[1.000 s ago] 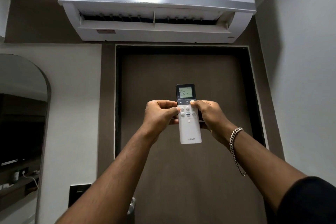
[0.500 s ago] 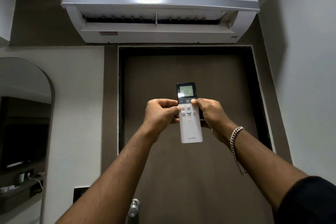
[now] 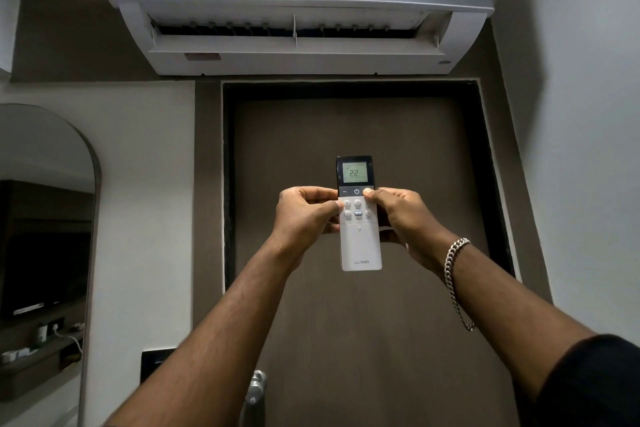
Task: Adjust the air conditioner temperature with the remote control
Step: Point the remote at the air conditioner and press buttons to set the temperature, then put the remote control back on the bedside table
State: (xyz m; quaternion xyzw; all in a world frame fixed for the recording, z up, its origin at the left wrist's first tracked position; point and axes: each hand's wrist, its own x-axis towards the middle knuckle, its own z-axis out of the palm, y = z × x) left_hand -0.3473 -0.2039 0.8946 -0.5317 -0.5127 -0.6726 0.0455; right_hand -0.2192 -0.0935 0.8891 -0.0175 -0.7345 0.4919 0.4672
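Both the left hand [image 3: 304,215] and right hand [image 3: 401,218] grip the remote control [image 3: 360,243] upright, below the far air conditioner [image 3: 301,10]; right thumb on the upper-right key: press singly, checking both displays match at 22.

Brown door, arched mirror, pale walls

A dark brown door [image 3: 363,135] filled the middle — its metal handle [image 3: 255,388] low down; an arched mirror [image 3: 45,236] hung left, a black switch plate [image 3: 152,362] between them on the wall [image 3: 581,149].
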